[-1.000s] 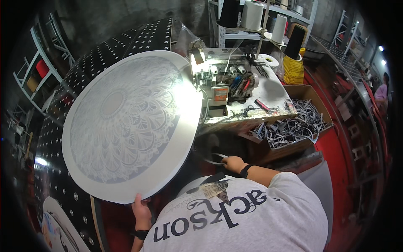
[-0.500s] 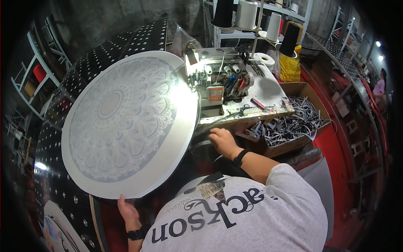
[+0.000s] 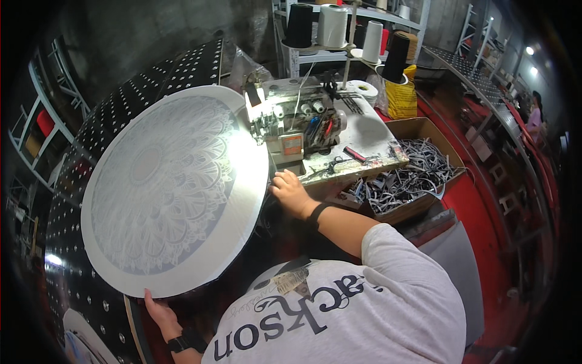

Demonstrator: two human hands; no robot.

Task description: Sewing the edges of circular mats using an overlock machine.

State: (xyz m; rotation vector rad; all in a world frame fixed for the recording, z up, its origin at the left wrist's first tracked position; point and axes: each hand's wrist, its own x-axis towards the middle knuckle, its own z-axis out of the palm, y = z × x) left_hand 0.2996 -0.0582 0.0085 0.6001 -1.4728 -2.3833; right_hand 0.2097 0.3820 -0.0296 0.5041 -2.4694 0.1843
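Note:
A large round white mat with a grey mandala print lies tilted across the left side. Its right rim rests by the lit needle area of an overlock sewing machine. At the mat's near edge, my left hand pinches the rim, thumb on top and the other fingers mostly hidden underneath. My right hand is beside the mat's right rim, just below the machine's front corner. Its fingers are curled in, and whatever they may hold is hidden.
A cardboard box full of grey fabric trimmings stands right of the machine. Thread cones rise behind it. A red-handled tool lies on the machine table. The black studded table extends under the mat; another printed mat is at lower left.
My right hand has moved up and left, closer to the machine's front corner and the mat's rim. My left hand keeps its hold. The whole view has shifted slightly.

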